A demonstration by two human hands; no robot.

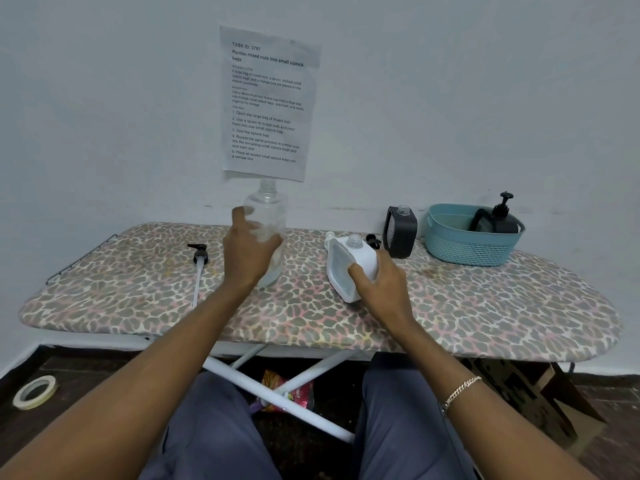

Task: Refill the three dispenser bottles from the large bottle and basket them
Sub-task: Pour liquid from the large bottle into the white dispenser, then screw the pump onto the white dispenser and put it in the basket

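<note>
At the middle of the board (485, 306), my left hand (247, 252) has its fingers wrapped round the large bottle (268, 209), which stands upright and uncapped. How much liquid it holds I cannot tell. Just to its right, my right hand (379, 284) grips the white bottle (349, 265), fingers and thumb curled on its body. It leans left with its neck open.

I judge this to be the pour into the white bottle. To do it well I would stand that bottle upright and hold it firm. Then I would bring the large bottle's mouth right over the narrow neck and tip slowly for a thin stream. I would stop short of the top, leaving room for the pump tube. The cloth cover would soak up any spill.

Farther right the black bottle (400, 233) waits open-necked, near the basket (464, 249), where a third bottle (498, 220) sits with its pump on. A loose pump (200, 255) lies at the left.
</note>
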